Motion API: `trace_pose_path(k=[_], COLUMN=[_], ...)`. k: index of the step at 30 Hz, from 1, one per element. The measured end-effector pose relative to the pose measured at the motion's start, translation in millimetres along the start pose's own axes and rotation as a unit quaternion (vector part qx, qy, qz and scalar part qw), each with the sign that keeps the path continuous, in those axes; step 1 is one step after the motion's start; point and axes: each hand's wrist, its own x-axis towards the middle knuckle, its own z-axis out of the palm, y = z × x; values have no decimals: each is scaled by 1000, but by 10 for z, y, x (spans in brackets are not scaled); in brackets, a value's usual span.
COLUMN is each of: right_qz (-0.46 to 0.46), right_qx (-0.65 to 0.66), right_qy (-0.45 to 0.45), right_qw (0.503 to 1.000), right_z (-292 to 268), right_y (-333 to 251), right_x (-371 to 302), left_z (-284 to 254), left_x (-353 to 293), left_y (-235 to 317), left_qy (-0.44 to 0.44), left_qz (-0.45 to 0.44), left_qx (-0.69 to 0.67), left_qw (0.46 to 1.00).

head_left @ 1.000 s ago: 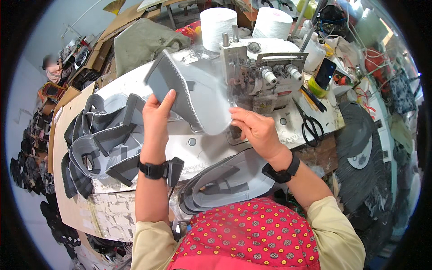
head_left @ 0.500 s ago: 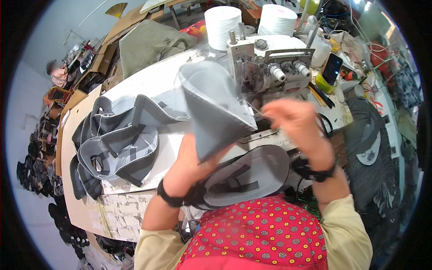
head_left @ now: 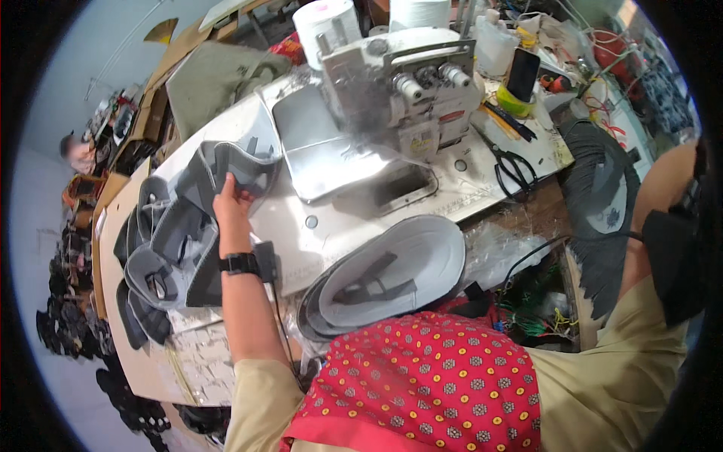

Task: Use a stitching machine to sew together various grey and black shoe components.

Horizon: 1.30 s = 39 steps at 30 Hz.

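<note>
My left hand (head_left: 233, 202) is closed on the edge of a grey fabric piece (head_left: 252, 162) with a pale lining, on the left of the sewing table. That piece joins a chain of similar curved grey pieces (head_left: 203, 260), which stand on edge and overlap. My right forearm (head_left: 654, 192) reaches out to the right rim, where the hand is out of sight. Ahead of me is a white sewing machine (head_left: 433, 83), with no fabric at its stitching area. Several nested oval grey pieces (head_left: 437, 260) with pale insides lie between the table edge and my apron (head_left: 429, 369).
Black scissors (head_left: 514, 172) lie right of the machine, near a phone (head_left: 522, 73) in a yellow-green holder (head_left: 514, 99). White thread cones (head_left: 327, 30) stand behind. A stack of dark grey pieces (head_left: 595, 196) hangs at the right. A cable (head_left: 527, 256) crosses the front right.
The cone-shaped grey piece has left the machine area. My left hand has moved left to the chain of pieces. My right hand has swung from the machine past the right rim.
</note>
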Motion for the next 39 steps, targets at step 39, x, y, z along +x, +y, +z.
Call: trace_pose_path(k=[39], right_qz=[-72], right_qx=[-40], right_qy=[-389], right_qw=[918], right_z=[1779], right_y=[-29], right_x=[-638], left_z=[747], left_x=[-2217], left_y=[309], left_qy=[-332], left_qz=[245], left_qx=[510], left_qw=[755])
